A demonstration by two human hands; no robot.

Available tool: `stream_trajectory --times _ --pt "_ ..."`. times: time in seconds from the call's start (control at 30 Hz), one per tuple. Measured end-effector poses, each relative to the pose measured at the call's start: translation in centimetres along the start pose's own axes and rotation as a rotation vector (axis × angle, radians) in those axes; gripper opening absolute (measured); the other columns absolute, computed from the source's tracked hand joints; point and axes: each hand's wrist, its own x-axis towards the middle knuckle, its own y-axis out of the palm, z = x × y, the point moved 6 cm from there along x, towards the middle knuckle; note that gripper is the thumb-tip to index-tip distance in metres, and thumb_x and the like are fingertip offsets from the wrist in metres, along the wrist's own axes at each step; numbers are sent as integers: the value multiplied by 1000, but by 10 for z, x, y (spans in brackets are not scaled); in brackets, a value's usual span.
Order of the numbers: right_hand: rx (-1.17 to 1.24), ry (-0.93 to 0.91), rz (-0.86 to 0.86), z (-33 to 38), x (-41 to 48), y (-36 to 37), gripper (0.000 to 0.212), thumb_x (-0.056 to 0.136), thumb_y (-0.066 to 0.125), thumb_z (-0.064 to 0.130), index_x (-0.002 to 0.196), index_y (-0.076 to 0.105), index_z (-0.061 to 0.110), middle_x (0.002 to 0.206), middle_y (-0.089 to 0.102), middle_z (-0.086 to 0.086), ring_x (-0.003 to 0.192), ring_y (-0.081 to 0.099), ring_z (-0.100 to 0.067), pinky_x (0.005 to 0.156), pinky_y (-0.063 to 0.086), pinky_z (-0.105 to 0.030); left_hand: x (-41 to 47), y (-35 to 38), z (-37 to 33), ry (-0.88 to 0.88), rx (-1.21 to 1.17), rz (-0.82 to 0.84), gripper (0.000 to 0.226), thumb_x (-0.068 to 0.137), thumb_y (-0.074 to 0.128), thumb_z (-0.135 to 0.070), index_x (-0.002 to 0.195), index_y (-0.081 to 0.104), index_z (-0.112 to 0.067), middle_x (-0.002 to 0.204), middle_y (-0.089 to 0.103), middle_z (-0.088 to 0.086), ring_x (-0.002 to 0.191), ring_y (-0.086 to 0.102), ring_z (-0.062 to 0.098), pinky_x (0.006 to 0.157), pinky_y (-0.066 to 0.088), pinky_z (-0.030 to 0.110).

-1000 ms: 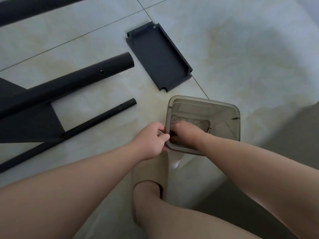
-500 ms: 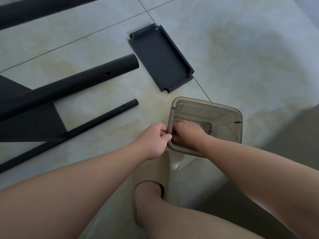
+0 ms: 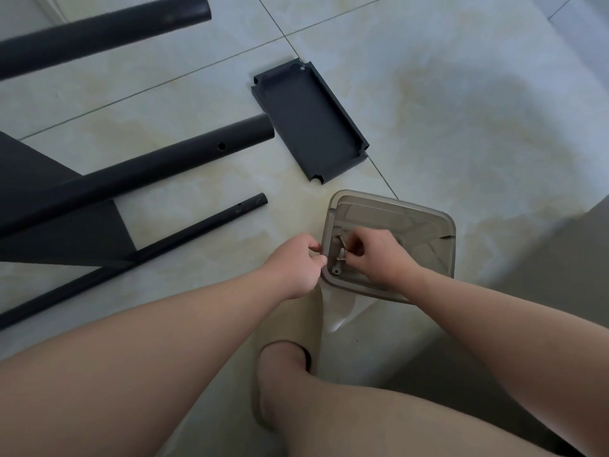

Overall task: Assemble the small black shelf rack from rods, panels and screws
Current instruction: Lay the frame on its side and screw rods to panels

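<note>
Since half a second ago the left hand (image 3: 293,262) has kept its place at the bin's (image 3: 428,225) left rim, fingers curled round the edge, while the right hand (image 3: 379,255) has come up from the near-left corner of the bin, so that screws (image 3: 341,250) now show at its fingertips. On the tiled floor (image 3: 461,94) at far left lies a top rod (image 3: 99,34); nearer, a thick rod (image 3: 148,169) crosses a dark panel (image 3: 49,225), and a thin rod (image 3: 148,245) lies just beside them. A tray (image 3: 309,120) lies flat beyond the bin, apart from it. A slipper (image 3: 293,328) sits near, under the left wrist, against the bin. The right hand pinches a screw just inside the left rim, close to the left hand's fingers; another screw stands just beyond it.
</note>
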Motion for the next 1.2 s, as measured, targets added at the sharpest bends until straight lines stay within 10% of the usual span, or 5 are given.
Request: stream_trajectory --times 0.3,0.53,0.83,0.97,1.2 --pt "336 -148 -120 100 -47 -86 23 91 69 6 82 67 27 72 71 8 72 68 -6 72 53 -20 -66 -77 -34 54 111 -57 18 99 41 -3 88 54 -9 84 58 12 69 52 20 56 42 22" --pt "422 -388 -210 256 -92 -154 22 89 72 7 81 66 27 73 71 8 77 69 -13 77 54 -29 -178 -159 -10 -187 -63 220 24 103 48 -22 111 66 -9 96 77 6 82 75 19 64 58 28" --pt "232 -560 -44 443 -122 -115 15 90 71 13 81 69 25 78 67 9 71 60 -4 66 45 -14 -260 -277 33 -10 -1047 -164 46 108 34 -33 113 62 4 110 71 20 98 68 28 76 53 35" --pt "103 -549 31 479 -117 -79 17 89 68 13 78 72 26 66 62 15 53 53 4 48 35 -5 -267 -294 50 2 -1163 -165 47 107 36 -33 113 63 4 101 72 19 91 70 29 67 59 34" --pt "150 -451 -24 470 -89 -68 16 92 63 18 81 69 28 79 71 6 76 66 -15 66 48 -24 -252 -324 87 -169 -995 -362 37 103 40 -26 86 66 -7 69 58 1 56 52 11 45 39 19"
